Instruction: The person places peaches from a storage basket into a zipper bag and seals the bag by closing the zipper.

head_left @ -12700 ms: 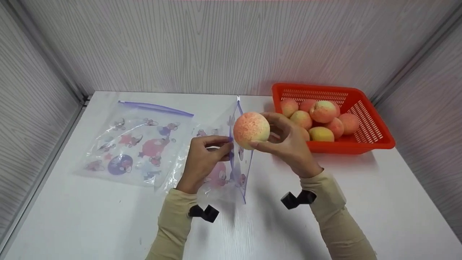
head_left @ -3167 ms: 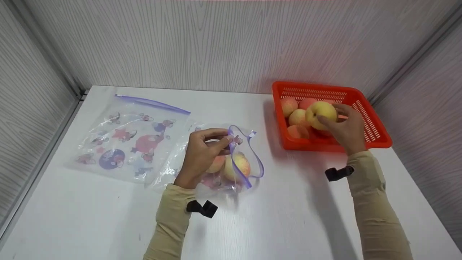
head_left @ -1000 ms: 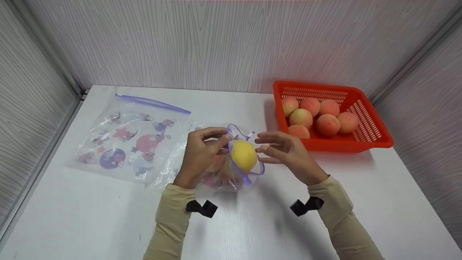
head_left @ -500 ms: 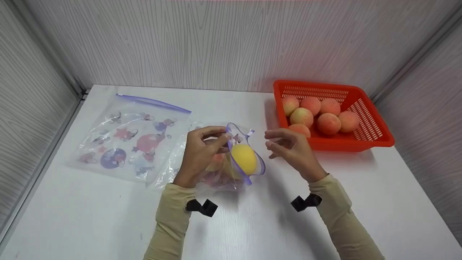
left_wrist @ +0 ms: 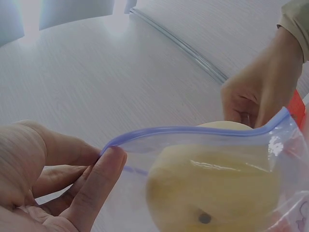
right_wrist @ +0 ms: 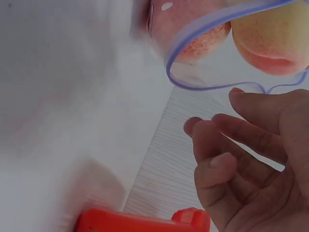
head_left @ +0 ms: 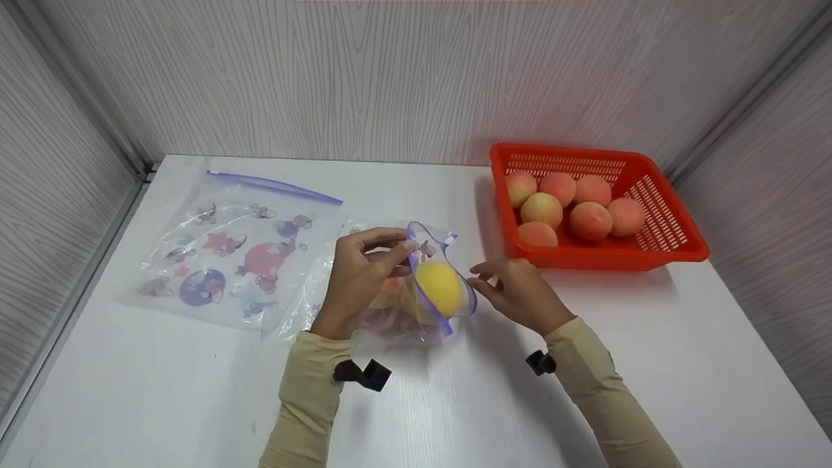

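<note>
My left hand (head_left: 367, 273) pinches the purple zip edge of a clear printed zip bag (left_wrist: 130, 193), thumb against fingers. The mouth of the bag gapes toward the right. Just inside it lies a round yellow fruit (head_left: 439, 289), peach-like, with a small dark dimple showing in the left wrist view. Behind it, peaches (right_wrist: 270, 46) show through the plastic. My right hand (head_left: 520, 292) is at the right-hand rim of the mouth, fingertips close to the purple strip. In the right wrist view its fingers (right_wrist: 212, 169) bend loosely, thumb apart from them, with nothing between.
A red plastic basket (head_left: 604, 260) holding several peaches (head_left: 590, 221) stands at the back right, behind my right hand. Flat on the white table (head_left: 162, 383) at left lies another printed zip bag (head_left: 221, 260) with a purple strip, partly beside the filled one.
Earlier my right hand took the yellow fruit from the basket, put it into the bag's mouth and let go. It drew back, then came again to the rim; my left hand stayed.
</note>
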The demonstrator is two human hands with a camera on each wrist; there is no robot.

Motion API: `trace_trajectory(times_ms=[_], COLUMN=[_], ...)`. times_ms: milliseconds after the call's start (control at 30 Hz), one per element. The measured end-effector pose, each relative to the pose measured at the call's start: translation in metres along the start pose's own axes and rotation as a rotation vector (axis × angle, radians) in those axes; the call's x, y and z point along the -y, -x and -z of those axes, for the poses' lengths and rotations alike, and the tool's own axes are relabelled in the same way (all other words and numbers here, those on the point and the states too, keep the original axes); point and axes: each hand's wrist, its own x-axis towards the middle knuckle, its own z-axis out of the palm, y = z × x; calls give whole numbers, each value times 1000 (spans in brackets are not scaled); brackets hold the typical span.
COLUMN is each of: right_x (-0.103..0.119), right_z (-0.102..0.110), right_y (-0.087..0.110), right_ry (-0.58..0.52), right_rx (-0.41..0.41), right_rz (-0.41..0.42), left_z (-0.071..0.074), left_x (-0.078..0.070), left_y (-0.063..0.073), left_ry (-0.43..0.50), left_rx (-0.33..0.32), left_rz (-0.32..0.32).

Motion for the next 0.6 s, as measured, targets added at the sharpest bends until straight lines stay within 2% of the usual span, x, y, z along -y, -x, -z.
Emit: trace_trajectory(times_ms=[100,233,400,600], right_x=[-1,-3,-6,-8], right_z=[-4,-6,-6,-1], right_y=[0,-1,-2,-2], right_ry=[-58,-115,-239,-421], right_rx=[114,182,217,187], right_rz=[-64,-140,-206,-221], left_z=[0,0,0,5], left_x=[0,1,-1,-5], left_y=[1,0,0,2], left_ry=[2,-12,-24,-27], left_rx=[0,8,8,-3], left_rz=[0,-5,-7,-21])
